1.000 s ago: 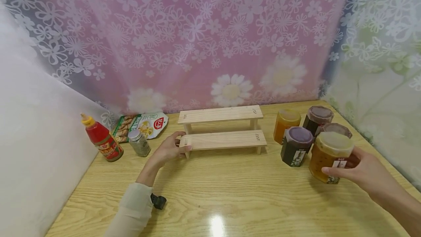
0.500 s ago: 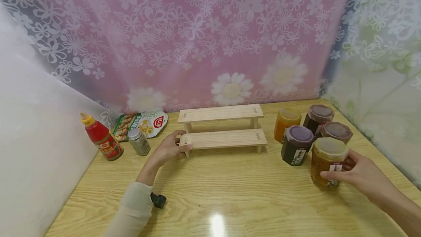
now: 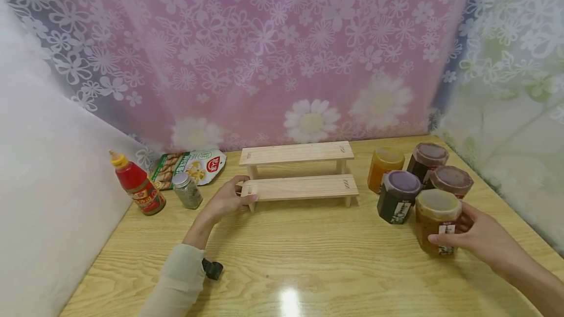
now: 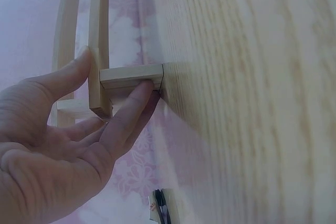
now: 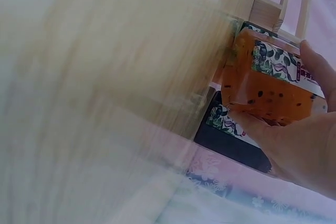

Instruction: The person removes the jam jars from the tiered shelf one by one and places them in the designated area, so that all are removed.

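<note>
At the left end of a two-tier wooden rack, my left hand (image 3: 226, 199) grips the lower step (image 3: 301, 188). In the left wrist view, the thumb lies on the board and fingers touch the support leg (image 4: 131, 75). On the right, my right hand (image 3: 478, 234) holds an amber jam jar (image 3: 427, 229) by its side, thumb in front. Dark specks show through its orange contents (image 5: 268, 95) in the right wrist view. Whether its base touches the table, I cannot tell. A dark jar with a purple lid (image 3: 398, 197) stands just left of it.
Behind the held jar stand an orange jar (image 3: 385, 172) and two dark jars, one farther back (image 3: 425, 160), one nearer (image 3: 451, 180). To the left are a red sauce bottle (image 3: 140, 190), a small spice jar (image 3: 187, 192) and a flat food packet (image 3: 211, 165). Curtains surround the table (image 3: 335, 258).
My right hand has brought the amber jar lower and slightly left, from a tilt to nearly upright. The left hand stays on the rack.
</note>
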Available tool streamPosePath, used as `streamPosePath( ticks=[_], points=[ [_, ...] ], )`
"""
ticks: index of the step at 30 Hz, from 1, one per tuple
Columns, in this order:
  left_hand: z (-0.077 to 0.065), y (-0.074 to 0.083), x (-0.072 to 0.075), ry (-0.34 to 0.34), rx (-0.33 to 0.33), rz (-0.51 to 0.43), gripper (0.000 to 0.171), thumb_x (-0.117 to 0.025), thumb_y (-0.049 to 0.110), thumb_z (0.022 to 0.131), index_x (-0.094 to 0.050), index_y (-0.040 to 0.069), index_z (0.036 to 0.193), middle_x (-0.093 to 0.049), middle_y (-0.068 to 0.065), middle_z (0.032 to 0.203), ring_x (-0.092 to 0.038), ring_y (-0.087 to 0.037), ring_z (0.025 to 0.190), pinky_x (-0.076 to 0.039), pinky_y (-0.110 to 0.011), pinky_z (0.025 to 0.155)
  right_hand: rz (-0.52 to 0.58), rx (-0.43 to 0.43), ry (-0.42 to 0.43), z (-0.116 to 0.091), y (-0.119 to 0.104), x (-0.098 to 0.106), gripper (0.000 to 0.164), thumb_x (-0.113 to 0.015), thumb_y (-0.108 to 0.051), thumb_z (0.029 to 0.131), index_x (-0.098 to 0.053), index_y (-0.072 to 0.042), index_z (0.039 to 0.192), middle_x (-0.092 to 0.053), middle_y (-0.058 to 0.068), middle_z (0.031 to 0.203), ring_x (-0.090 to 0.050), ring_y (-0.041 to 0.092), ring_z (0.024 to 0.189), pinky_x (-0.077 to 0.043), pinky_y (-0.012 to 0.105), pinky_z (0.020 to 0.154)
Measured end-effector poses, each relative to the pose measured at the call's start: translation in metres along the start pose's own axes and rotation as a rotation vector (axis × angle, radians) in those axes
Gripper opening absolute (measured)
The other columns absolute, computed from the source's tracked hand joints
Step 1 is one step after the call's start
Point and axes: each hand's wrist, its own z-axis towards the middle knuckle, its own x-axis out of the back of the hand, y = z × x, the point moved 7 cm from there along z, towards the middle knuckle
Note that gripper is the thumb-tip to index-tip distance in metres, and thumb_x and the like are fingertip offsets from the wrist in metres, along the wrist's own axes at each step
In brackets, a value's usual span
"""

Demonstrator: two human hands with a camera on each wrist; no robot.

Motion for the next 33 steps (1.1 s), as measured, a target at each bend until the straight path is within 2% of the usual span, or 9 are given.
streamPosePath(
  ticks=[6, 11, 14, 18, 23, 26, 28, 29, 33],
  points=[
    [0.001, 0.0, 0.0, 0.0, -0.002, 0.002, 0.068, -0.073, 0.012, 0.099, -0.037, 0.001, 0.155, -0.057, -0.031, 0.132, -0.067, -0.036, 0.11, -0.058, -0.047, 0.088, -0.007, 0.008, -0.011, 0.0, 0.0, 0.001, 0.099, -0.079, -0.024, 0.095, -0.012, 0.014, 0.158, -0.055, 0.032, 0.14, -0.057, -0.014, 0.095, -0.056, 0.026, 0.078],
    [0.001, 0.001, 0.002, 0.006, -0.005, 0.006, 0.067, -0.073, 0.012, 0.099, -0.038, 0.001, 0.154, -0.058, -0.03, 0.13, -0.067, -0.035, 0.108, -0.058, -0.046, 0.087, -0.024, 0.007, -0.005, 0.0, 0.002, 0.005, 0.092, -0.08, -0.022, 0.094, -0.019, 0.012, 0.155, -0.063, 0.011, 0.12, -0.06, 0.002, 0.091, -0.054, 0.029, 0.075],
    [0.001, 0.001, 0.002, 0.009, -0.005, 0.006, 0.066, -0.073, 0.011, 0.098, -0.039, 0.001, 0.154, -0.059, -0.03, 0.129, -0.067, -0.034, 0.107, -0.058, -0.046, 0.087, -0.033, 0.021, -0.001, 0.0, 0.003, 0.005, 0.091, -0.08, -0.021, 0.093, -0.02, 0.01, 0.154, -0.062, 0.007, 0.112, -0.06, 0.009, 0.087, -0.053, 0.03, 0.073],
    [0.001, 0.0, 0.002, 0.008, -0.002, 0.004, 0.066, -0.073, 0.012, 0.099, -0.039, 0.001, 0.154, -0.059, -0.03, 0.129, -0.067, -0.033, 0.107, -0.058, -0.046, 0.087, -0.032, 0.056, -0.003, 0.0, 0.004, 0.004, 0.095, -0.081, -0.018, 0.093, -0.016, 0.01, 0.157, -0.063, 0.008, 0.119, -0.061, 0.006, 0.09, -0.053, 0.028, 0.074],
    [0.002, -0.002, -0.001, 0.015, -0.007, 0.012, 0.067, -0.073, 0.013, 0.099, -0.038, 0.003, 0.155, -0.06, -0.029, 0.13, -0.067, -0.032, 0.108, -0.058, -0.045, 0.088, -0.022, 0.096, 0.01, -0.002, 0.005, 0.006, 0.093, -0.08, -0.013, 0.093, -0.016, 0.011, 0.156, -0.062, 0.003, 0.122, -0.06, -0.006, 0.096, -0.053, 0.024, 0.075],
    [0.001, -0.002, -0.001, 0.008, -0.026, 0.035, 0.068, -0.072, 0.017, 0.1, -0.037, 0.005, 0.157, -0.059, -0.029, 0.133, -0.067, -0.032, 0.112, -0.058, -0.044, 0.09, -0.036, 0.103, 0.047, -0.005, 0.0, 0.013, 0.088, -0.078, -0.015, 0.095, -0.018, 0.01, 0.155, -0.058, 0.012, 0.129, -0.057, -0.012, 0.098, -0.054, 0.024, 0.075],
    [-0.002, -0.002, 0.0, 0.005, -0.037, 0.059, 0.07, -0.072, 0.02, 0.101, -0.035, 0.007, 0.159, -0.057, -0.029, 0.137, -0.065, -0.035, 0.117, -0.058, -0.045, 0.092, -0.047, 0.099, 0.071, -0.009, -0.007, 0.019, 0.085, -0.075, -0.019, 0.098, -0.018, 0.008, 0.156, -0.05, 0.026, 0.142, -0.063, 0.006, 0.117, -0.056, 0.038, 0.089],
    [-0.005, -0.002, 0.002, 0.012, -0.039, 0.083, 0.072, -0.072, 0.023, 0.101, -0.034, 0.008, 0.16, -0.056, -0.029, 0.14, -0.064, -0.036, 0.119, -0.057, -0.045, 0.093, -0.065, 0.099, 0.093, -0.011, -0.011, 0.023, 0.083, -0.073, -0.023, 0.1, -0.02, 0.005, 0.156, -0.044, 0.027, 0.148, -0.062, 0.016, 0.124, -0.054, 0.035, 0.09],
    [-0.019, 0.003, 0.016, 0.055, -0.069, 0.255, 0.073, -0.064, 0.036, 0.105, -0.03, 0.007, 0.162, -0.054, -0.027, 0.146, -0.061, -0.041, 0.127, -0.055, -0.05, 0.095, -0.094, 0.182, 0.207, -0.02, -0.033, 0.04, 0.057, -0.064, -0.028, 0.106, -0.039, -0.008, 0.153, -0.051, -0.001, 0.149, -0.05, 0.014, 0.138, -0.046, 0.021, 0.096]
  ],
)
